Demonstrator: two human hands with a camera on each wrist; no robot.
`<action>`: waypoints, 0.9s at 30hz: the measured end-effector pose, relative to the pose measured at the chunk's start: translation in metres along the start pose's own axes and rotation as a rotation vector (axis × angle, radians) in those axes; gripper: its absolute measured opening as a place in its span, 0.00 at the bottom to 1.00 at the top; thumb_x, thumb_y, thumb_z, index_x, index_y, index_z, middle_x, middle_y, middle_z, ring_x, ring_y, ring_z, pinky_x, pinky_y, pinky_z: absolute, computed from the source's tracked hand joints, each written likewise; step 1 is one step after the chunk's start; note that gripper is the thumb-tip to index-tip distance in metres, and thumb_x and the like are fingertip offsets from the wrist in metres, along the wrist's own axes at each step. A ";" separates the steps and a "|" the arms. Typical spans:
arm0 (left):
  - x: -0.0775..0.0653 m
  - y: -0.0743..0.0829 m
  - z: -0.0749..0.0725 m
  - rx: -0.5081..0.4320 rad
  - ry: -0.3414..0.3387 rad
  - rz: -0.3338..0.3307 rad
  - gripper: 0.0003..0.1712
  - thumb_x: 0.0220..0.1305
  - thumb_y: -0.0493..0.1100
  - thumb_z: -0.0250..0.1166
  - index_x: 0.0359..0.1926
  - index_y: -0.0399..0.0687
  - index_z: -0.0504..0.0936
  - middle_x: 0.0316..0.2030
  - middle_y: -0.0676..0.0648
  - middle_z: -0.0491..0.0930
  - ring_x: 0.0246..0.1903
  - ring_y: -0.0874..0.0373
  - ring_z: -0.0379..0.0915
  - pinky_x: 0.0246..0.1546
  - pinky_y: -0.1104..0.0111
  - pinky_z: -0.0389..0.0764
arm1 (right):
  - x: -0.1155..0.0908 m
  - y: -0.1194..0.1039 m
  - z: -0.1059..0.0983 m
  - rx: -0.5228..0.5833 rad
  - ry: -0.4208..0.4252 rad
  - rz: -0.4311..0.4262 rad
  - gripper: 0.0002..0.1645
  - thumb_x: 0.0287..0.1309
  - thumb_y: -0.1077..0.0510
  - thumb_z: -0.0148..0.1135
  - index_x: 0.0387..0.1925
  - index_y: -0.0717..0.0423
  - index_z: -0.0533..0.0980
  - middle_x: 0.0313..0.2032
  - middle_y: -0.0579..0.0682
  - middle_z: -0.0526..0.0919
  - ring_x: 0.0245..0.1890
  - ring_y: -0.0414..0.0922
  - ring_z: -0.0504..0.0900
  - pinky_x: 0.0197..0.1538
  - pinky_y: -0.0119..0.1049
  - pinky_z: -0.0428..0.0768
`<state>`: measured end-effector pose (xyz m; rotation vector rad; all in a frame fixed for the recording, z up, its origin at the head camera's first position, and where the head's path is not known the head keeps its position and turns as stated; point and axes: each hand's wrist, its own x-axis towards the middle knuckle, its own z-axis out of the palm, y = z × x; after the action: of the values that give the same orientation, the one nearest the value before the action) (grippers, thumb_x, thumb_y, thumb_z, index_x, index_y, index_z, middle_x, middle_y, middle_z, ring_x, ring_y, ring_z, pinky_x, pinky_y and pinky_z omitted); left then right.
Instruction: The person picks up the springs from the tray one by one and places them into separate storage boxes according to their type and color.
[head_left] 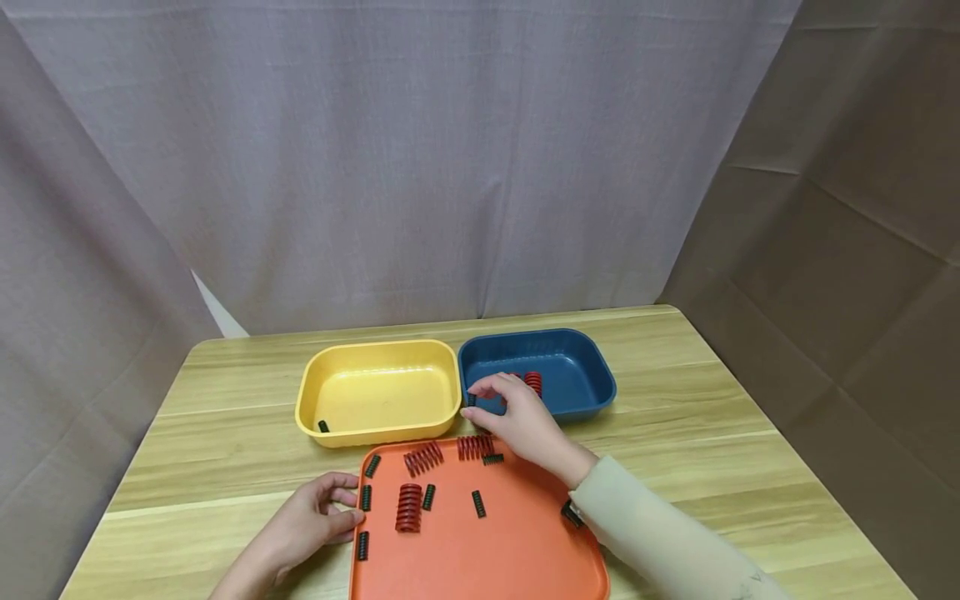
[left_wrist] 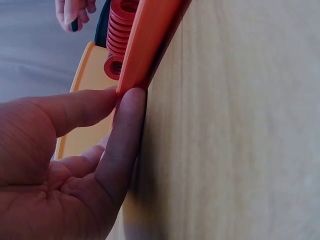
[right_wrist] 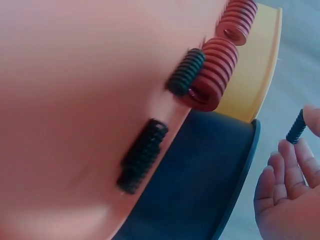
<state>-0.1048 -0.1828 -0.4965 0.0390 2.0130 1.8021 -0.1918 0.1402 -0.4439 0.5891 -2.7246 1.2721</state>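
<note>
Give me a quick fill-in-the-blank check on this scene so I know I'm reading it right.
1. The left hand grips the edge of the ____ tray.
2. The right hand pinches a dark spring; the large springs on the tray are ____.
3. In the head view, the yellow bin stands to the ____ of the blue bin.

Missing words: orange; red; left.

We can read no words, labels, brands or numbers. Right of the orange tray [head_left: 517, 546], on the pale sleeve [head_left: 667, 529], we see one faint mark [head_left: 757, 577], too small to decipher.
</note>
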 end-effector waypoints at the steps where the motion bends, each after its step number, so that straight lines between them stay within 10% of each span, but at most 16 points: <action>1: 0.000 0.000 0.000 0.000 0.002 -0.001 0.31 0.58 0.29 0.67 0.60 0.25 0.64 0.43 0.37 0.72 0.36 0.51 0.75 0.37 0.59 0.86 | 0.003 -0.002 0.002 -0.007 0.005 -0.002 0.23 0.56 0.41 0.68 0.48 0.49 0.80 0.44 0.43 0.80 0.47 0.44 0.74 0.49 0.49 0.77; 27: 0.001 0.000 0.002 0.039 0.008 0.002 0.29 0.58 0.29 0.67 0.59 0.26 0.65 0.42 0.38 0.73 0.36 0.51 0.76 0.35 0.59 0.86 | 0.040 -0.021 0.035 -0.169 -0.014 -0.008 0.22 0.60 0.45 0.66 0.51 0.51 0.80 0.47 0.43 0.80 0.47 0.47 0.73 0.47 0.40 0.76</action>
<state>-0.1051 -0.1804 -0.4970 0.0452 2.0545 1.7666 -0.2179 0.0894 -0.4421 0.5930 -2.8007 1.0260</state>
